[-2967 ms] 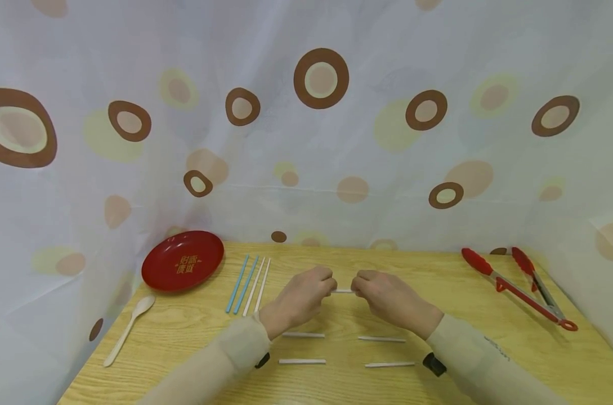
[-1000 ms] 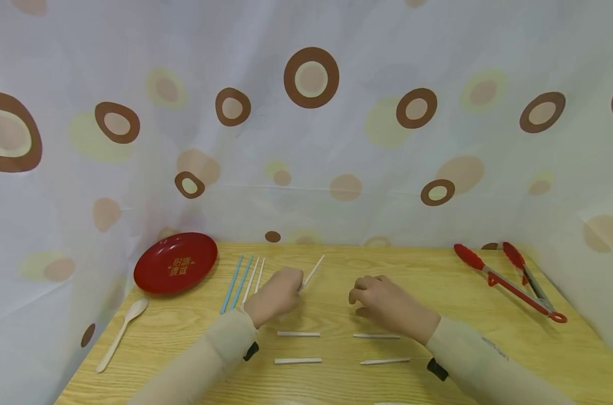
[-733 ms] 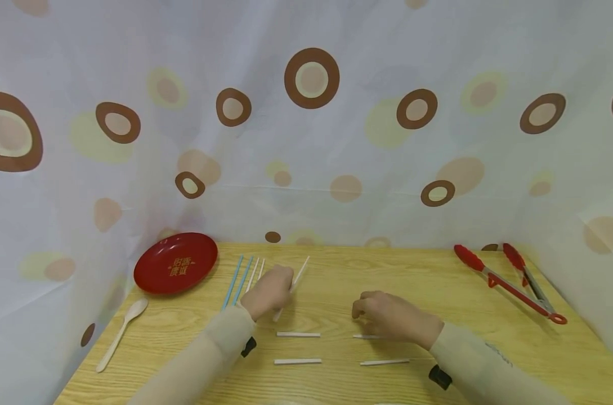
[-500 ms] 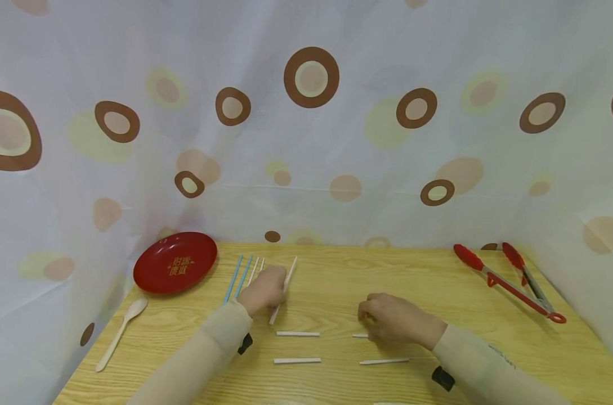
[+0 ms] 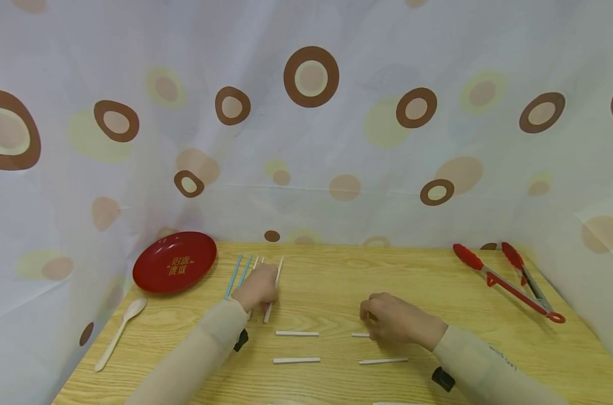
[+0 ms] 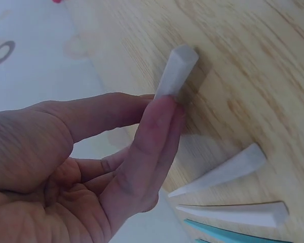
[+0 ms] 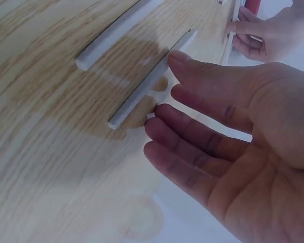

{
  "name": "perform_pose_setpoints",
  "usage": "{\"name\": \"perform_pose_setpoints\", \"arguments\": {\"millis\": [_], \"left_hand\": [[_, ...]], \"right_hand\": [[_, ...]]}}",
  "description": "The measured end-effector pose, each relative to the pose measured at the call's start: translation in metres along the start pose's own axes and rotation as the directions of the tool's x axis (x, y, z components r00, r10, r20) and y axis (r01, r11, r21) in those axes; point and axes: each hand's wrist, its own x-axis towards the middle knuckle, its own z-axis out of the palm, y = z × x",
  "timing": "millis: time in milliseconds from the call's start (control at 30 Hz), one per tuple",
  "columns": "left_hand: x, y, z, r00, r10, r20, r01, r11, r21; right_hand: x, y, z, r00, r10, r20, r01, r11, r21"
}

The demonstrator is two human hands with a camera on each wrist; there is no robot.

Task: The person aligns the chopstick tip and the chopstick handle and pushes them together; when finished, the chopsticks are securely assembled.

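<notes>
While the left hand (image 5: 258, 286) pinches a white chopstick (image 6: 178, 66) between thumb and fingers, the thick end of the stick projects toward the near side of the wooden surface (image 5: 326, 304). Just beside it, to the left, lie two more white chopsticks (image 6: 240, 213) and then two blue chopsticks (image 5: 233, 277), all roughly parallel. The right hand (image 5: 399, 320) is grasping nothing—its fingers are loosely curved over a short white stick (image 7: 152, 78); whether the thumb touches that stick cannot be told. Two similar short sticks (image 5: 297, 333) lie crosswise nearer the middle, one in front of the other, and a slanted short stick (image 5: 384, 361) lies in front of the right hand. Toward the left rear is a red plate with gold characters (image 5: 156, 275), a cream spoon (image 5: 119, 336) before it; red-tipped tongs (image 5: 515, 291) lie spread at the right—both plate and tongs near a spotted curtain (image 5: 357, 152).
</notes>
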Motion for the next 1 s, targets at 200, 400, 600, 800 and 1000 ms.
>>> {"name": "perform_pose_setpoints", "arguments": {"millis": [200,400,600,800,1000], "left_hand": [[0.0,-0.004,-0.002,1.0,-0.019,0.023,0.018,1.0,0.022],[-0.001,-0.004,-0.005,0.997,-0.055,0.048,0.055,0.998,0.008],[-0.002,-0.004,-0.008,0.996,-0.073,0.049,0.071,0.997,0.039],[-0.001,-0.005,-0.009,0.993,-0.105,0.062,0.105,0.994,0.014],[-0.007,-0.001,-0.012,0.997,-0.065,0.032,0.064,0.998,0.026]], "right_hand": [[-0.001,0.001,0.002,0.998,-0.058,-0.008,0.058,0.998,0.003],[-0.001,0.002,0.003,0.997,-0.076,0.004,0.076,0.997,0.015],[-0.001,0.001,0.003,0.997,-0.083,0.002,0.083,0.996,0.019],[-0.001,0.001,0.003,0.997,-0.079,0.003,0.079,0.997,0.014],[0.0,0.002,0.003,0.997,-0.074,0.015,0.074,0.997,0.017]]}}
